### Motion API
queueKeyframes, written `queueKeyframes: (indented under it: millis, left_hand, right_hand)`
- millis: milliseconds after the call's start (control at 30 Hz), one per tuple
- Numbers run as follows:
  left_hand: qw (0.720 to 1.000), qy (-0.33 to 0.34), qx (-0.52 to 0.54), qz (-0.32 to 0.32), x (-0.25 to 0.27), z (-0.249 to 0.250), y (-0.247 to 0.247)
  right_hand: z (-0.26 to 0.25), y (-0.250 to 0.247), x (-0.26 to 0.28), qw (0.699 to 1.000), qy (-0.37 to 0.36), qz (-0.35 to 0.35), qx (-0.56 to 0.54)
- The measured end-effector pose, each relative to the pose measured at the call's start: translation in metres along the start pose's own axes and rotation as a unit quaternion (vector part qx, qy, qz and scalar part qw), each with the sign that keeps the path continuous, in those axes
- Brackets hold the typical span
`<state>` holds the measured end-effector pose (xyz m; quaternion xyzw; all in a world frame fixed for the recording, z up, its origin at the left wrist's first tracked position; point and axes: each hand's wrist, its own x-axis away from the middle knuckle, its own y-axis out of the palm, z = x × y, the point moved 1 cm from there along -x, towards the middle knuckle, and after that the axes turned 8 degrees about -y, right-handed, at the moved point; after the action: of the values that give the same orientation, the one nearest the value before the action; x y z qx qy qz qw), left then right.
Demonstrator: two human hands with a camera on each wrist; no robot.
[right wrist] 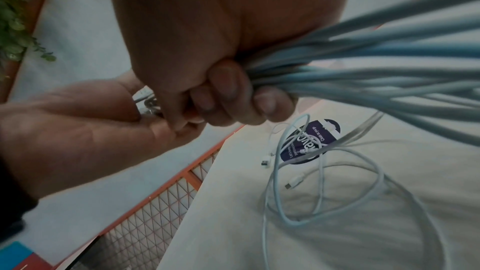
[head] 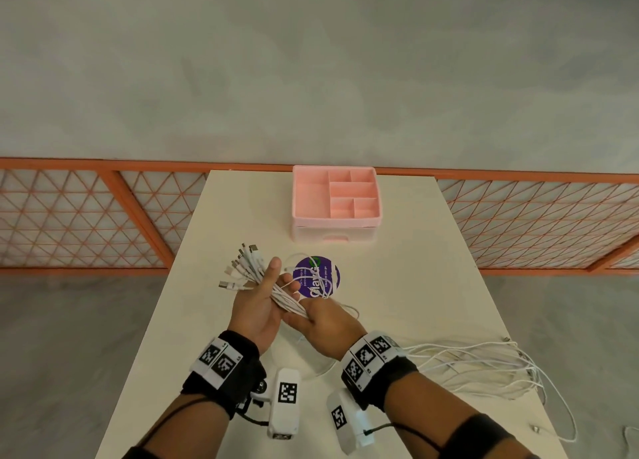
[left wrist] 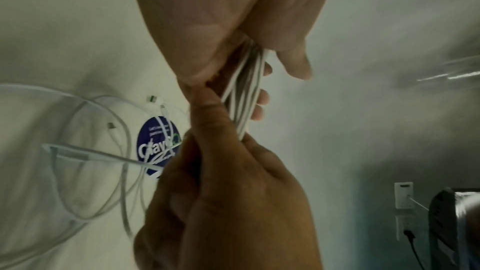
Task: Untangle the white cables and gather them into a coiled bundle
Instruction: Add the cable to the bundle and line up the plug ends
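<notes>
A pale cream counter [head: 397, 251] runs away from the viewer toward a grey wall, with an orange lattice railing [head: 86, 216] behind it on both sides and grey floor to either side. At the counter's far edge stands a pink organizer tray [head: 375, 213] with open compartments; nearer, a round purple sticker [head: 316, 275] lies flat. The left hand [head: 257, 306] curls its fingers round a bunch of white cables [head: 283, 298], plug ends fanning out up and left. The right hand [head: 323, 325], just beside it, grips the same bunch; the strands trail rightward across the counter. A loose cable [right wrist: 322, 182] loops over the sticker. The sticker's small print is unreadable, and the hands hide how the strands cross inside the grip.
</notes>
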<state>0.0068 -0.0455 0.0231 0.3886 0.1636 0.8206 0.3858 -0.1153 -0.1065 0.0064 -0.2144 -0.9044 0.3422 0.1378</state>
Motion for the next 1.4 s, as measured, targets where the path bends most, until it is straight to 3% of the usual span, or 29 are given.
queueKeyframes:
  millis: [133,333,433,633,900,1000,1067,1133,1400]
  left_hand:
    - [0.999,-0.016,-0.007,-0.029,0.003,-0.012,-0.009]
    - [0.994,-0.074,-0.009,0.082,-0.005,-0.005,-0.017]
    - [0.992,-0.088,0.022,0.083,-0.011,-0.004,-0.020]
    - [0.996,-0.063,0.028,0.060,-0.015,0.000,-0.024]
    - [0.992,-0.024,-0.033,0.120,-0.028,0.001,-0.036]
    - [0.988,-0.018,-0.080,0.128,-0.033,-0.007,-0.040]
    - [0.986,-0.020,-0.098,0.136,-0.036,-0.011,-0.042]
    - [0.984,-0.025,-0.101,0.147,-0.038,-0.013,-0.045]
    - [0.982,-0.042,-0.085,0.162,-0.033,-0.012,-0.048]
  right_hand:
    - [0.000,0.003,0.004,0.999,-0.002,-0.017,-0.035]
    - [-0.004,0.019,0.015,0.998,-0.004,-0.060,0.017]
    - [-0.005,0.022,0.013,0.997,-0.010,-0.069,0.040]
    - [0.011,0.005,0.010,0.986,0.027,-0.132,0.093]
    - [0.031,-0.046,-0.002,0.959,0.115,-0.250,0.069]
    - [0.036,-0.066,-0.024,0.979,0.126,-0.160,-0.034]
    - [0.043,-0.073,-0.045,0.992,0.110,-0.064,-0.014]
    - [0.050,-0.073,-0.065,0.995,0.097,-0.024,0.028]
    - [0.068,-0.034,-0.114,0.982,0.142,-0.105,0.071]
